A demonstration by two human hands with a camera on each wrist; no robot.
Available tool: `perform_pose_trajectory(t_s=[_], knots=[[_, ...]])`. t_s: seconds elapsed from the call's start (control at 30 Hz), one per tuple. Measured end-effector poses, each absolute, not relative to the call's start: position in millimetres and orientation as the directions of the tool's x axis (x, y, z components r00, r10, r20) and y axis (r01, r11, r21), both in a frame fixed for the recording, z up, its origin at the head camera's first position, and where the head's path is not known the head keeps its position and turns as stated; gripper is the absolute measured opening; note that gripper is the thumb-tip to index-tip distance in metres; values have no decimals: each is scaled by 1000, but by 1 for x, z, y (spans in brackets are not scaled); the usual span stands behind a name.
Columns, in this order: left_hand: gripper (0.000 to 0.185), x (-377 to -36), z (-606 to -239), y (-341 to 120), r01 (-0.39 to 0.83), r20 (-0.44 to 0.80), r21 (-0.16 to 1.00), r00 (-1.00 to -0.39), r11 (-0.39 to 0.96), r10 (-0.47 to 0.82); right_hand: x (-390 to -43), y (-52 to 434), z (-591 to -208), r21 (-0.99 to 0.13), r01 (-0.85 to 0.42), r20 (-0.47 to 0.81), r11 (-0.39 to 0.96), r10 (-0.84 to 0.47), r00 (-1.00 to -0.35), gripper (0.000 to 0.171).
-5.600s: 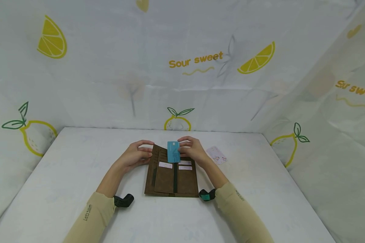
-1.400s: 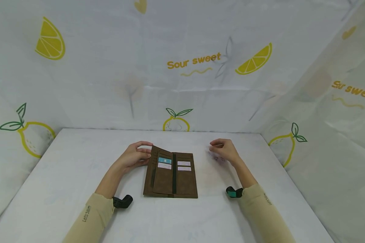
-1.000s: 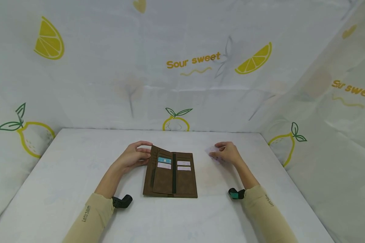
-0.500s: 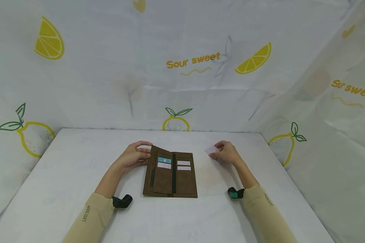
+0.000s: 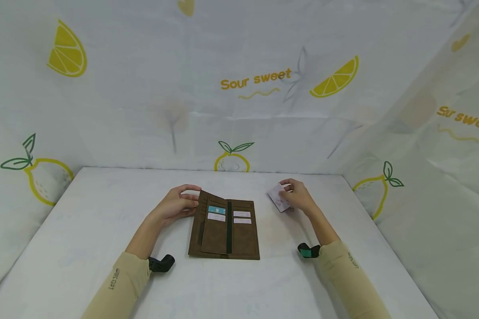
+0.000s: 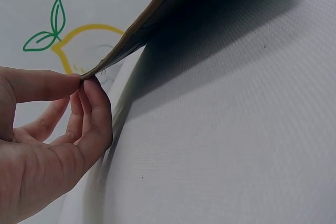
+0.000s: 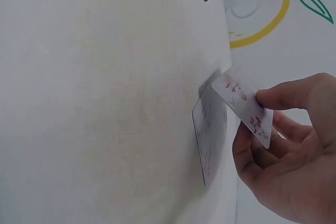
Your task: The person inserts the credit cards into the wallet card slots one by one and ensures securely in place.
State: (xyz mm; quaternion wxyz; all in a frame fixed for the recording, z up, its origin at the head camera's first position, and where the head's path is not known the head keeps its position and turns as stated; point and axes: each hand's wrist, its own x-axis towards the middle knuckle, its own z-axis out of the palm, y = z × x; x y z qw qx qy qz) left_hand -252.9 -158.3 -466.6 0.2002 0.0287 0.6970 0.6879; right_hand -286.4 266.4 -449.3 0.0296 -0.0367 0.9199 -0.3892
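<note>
"While the left hand point(image 5: 179, 204) keeps hold of the wallet point(image 5: 225, 230), what is the right one doing?"

"Picking up a card point(image 5: 278, 197). The right hand point(image 5: 299, 198) is out to the right of the wallet, well apart from it. Thumb on top and curled fingers beneath pinch the card by one end, and it is tilted up off the table point(image 5: 104, 208). From the wrist view a second card point(image 7: 203, 145) lies flat on the table just under it."

"And the wallet?"

"It lies open in the middle of the table with its spine running away from the person. The left hand pinches the far corner of the left flap between thumb and fingertips, so that flap is raised a little off the table. One teal card point(image 5: 217, 209) sits in the top slot on the left with a white label point(image 5: 217, 217) below it. Two more white labels point(image 5: 241, 217) are on the right side."

"So which step would you call this?"

"The pickup, I'd say. The card is gripped and clear of the table but nowhere near the wallet."

"What would the next move need?"

"My guess is a carry leftward to the slots. The card would have to be turned so that a short edge leads. The left hand would need to hold the flap steady, because those slots look tight. The second card must not be dragged along."
</note>
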Motion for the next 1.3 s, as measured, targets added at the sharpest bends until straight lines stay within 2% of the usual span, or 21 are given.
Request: perform_pose_trajectory(t_s=[0.3, 0.73, 1.07, 1.3], knots=[[53, -253, -466, -157, -229, -237, 971, -920, 64, 312, -283, 245, -444, -793, -41, -39, 608, -119, -992, 48], [53, -254, -467, -158, -239, -245, 969, -920, 58, 307, -286, 207, -449, -873, -8, -60, 487, -125, -990, 44], [54, -255, -468, -158, -242, -244, 969, -917, 48, 316, -288, 191, -453, -856, -24, -44, 517, -119, -992, 40], [53, -254, -467, -158, -238, -242, 970, -918, 51, 314, -287, 184, -456, -886, -45, -31, 461, -154, -988, 40]])
